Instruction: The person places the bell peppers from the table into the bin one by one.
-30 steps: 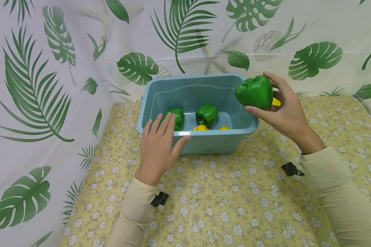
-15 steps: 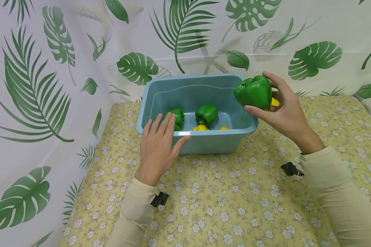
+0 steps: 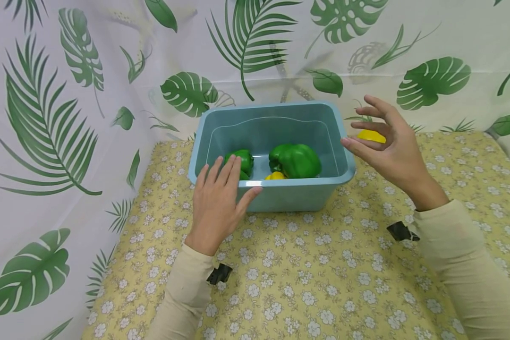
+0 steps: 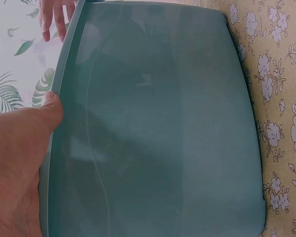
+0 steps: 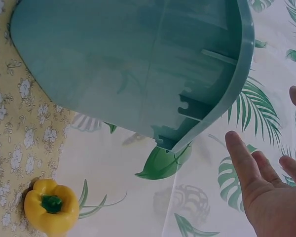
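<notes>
A blue-grey plastic bin (image 3: pixel 284 197) stands on the table. My left hand (image 3: pixel 216 203) rests over its near rim at the left, fingers straight; in the left wrist view the thumb (image 4: pixel 51 109) lies along the rim. A large green bell pepper (image 3: pixel 303 161) lies inside at the right, overlapping another green pepper (image 3: pixel 276 153). A further green pepper (image 3: pixel 246 163) is partly hidden behind my left fingers, and a yellow pepper (image 3: pixel 276 175) shows low by the near wall. Just right of the bin, my right hand (image 3: pixel 393 151) is raised with spread, loosely bent fingers, holding nothing.
A yellow bell pepper (image 5: pixel 52 210) with a green stem sits on the table to the right of the bin, partly behind my right hand in the head view. A yellow floral cloth (image 3: pixel 306 274) covers the table. Leaf-printed white curtains (image 3: pixel 144 56) enclose the back and sides.
My right hand has let go of the large green pepper, which has dropped into the bin's right part and now hides a yellow spot there. My left hand has stayed put.
</notes>
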`<action>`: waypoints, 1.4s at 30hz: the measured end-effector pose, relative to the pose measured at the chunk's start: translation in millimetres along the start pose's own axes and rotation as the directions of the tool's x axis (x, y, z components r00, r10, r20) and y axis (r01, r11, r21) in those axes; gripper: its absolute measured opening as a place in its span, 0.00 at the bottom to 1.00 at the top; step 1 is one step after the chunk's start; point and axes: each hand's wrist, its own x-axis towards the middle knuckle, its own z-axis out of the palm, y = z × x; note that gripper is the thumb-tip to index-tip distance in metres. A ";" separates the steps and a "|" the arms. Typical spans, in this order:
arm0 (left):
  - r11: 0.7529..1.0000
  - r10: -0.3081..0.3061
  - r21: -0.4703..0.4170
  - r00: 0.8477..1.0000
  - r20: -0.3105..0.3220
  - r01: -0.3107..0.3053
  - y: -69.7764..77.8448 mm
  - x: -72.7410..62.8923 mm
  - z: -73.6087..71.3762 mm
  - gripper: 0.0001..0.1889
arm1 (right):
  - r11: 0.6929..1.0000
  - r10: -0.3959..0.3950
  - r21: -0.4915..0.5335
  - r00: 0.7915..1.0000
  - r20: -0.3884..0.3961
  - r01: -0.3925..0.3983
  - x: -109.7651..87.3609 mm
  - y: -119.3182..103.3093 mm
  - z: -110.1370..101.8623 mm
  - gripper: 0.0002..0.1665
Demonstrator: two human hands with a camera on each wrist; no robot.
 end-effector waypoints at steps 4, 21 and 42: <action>1.000 0.005 0.000 1.000 -0.002 -0.005 -0.5 0.2 0.6 0.42 | 1.000 -0.003 -0.006 1.000 -0.002 0.003 0.2 -0.2 -0.6 0.49; 1.000 0.011 -0.001 1.000 -0.008 -0.011 -1.5 0.7 1.7 0.43 | 0.999 0.039 -0.028 0.999 -0.026 -0.040 1.1 4.3 -3.8 0.47; 1.000 -0.007 -0.004 1.000 0.021 0.007 -1.5 0.5 1.5 0.45 | 0.986 0.123 -0.103 0.991 -0.057 -0.128 -4.4 35.1 -13.9 0.46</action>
